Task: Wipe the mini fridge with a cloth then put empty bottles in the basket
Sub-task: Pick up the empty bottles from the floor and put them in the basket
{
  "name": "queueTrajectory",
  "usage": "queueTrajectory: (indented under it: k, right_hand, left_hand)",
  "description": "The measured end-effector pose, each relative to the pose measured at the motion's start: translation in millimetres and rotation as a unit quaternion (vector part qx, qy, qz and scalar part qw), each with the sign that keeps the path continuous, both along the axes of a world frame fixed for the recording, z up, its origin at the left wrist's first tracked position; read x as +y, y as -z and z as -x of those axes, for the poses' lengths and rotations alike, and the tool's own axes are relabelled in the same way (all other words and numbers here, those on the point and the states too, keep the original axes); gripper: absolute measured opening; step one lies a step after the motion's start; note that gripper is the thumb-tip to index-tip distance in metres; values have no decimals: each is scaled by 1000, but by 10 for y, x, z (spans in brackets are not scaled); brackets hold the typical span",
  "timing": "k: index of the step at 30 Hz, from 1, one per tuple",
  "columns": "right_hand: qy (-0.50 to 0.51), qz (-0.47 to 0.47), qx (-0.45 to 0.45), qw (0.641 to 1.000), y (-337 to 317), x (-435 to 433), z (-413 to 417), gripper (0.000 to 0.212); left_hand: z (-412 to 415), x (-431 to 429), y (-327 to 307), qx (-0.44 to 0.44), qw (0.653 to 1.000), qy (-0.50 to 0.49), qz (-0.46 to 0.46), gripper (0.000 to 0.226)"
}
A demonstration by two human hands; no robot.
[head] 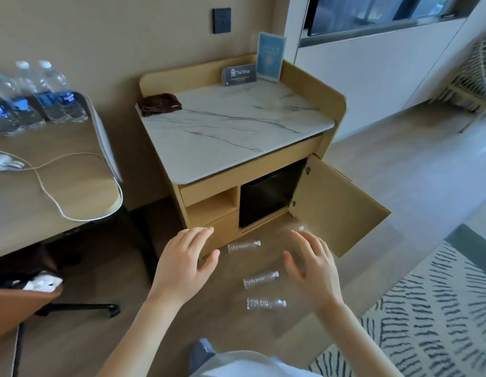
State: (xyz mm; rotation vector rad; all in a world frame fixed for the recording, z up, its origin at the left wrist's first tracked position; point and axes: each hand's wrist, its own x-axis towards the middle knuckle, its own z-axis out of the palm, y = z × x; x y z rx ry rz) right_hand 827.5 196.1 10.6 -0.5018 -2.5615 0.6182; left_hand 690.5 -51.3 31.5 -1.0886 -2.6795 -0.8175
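Head view: the brown cloth [159, 104] lies crumpled at the rear left corner of the marble worktop [236, 126], with its long axis roughly parallel to the rear edge. The mini fridge [266, 197] sits below in the right compartment, its cabinet door [337, 208] swung open to the right. Three empty bottles [261, 279] lie on the floor [231, 330] in front, axes roughly left to right. Both hands hover above the floor with fingers spread, holding nothing: left hand [182, 263], right hand [312, 268]. The cloth lies forward, up and left of them, so the left hand is judged nearer. No basket is visible.
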Motion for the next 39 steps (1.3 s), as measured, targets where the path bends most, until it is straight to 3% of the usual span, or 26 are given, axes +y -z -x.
queueTrajectory:
  k: [8,16,28,39]
  right_hand:
    - [-19,2,-61,998,286,849,-1288,50]
    - [-46,12,-76,996,302,1300,-1775,50]
    - [-16,22,-50,998,206,1422,-1479,50]
    - [160,43,-38,985,572,1046,-879,44]
  left_hand:
    - [-1243,854,325,-48,998,-34,-7,51]
    - [-1921,1152,391,-72,995,-61,30,53]
    - [-1605,1391,343,-62,997,-25,34,52]
    - [-338,1649,646,-51,985,159,46,46]
